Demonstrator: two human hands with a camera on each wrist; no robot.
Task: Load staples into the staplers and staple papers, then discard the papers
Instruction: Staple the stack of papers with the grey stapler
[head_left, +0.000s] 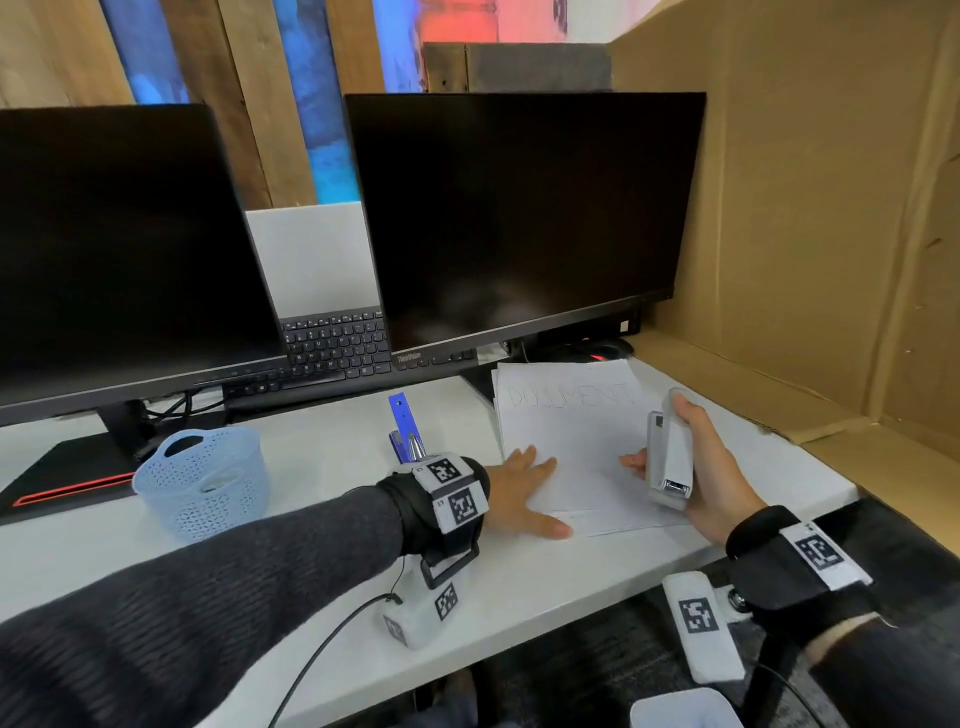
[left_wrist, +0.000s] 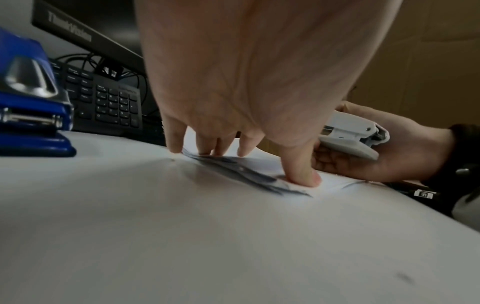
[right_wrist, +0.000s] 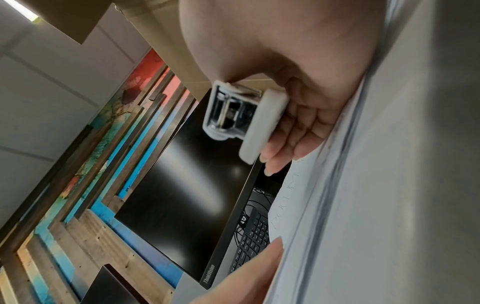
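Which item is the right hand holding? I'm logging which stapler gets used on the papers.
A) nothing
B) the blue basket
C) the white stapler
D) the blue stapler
C: the right hand grips the white stapler above the papers, while the blue stapler sits on the desk behind the left hand, which presses the papers flat.
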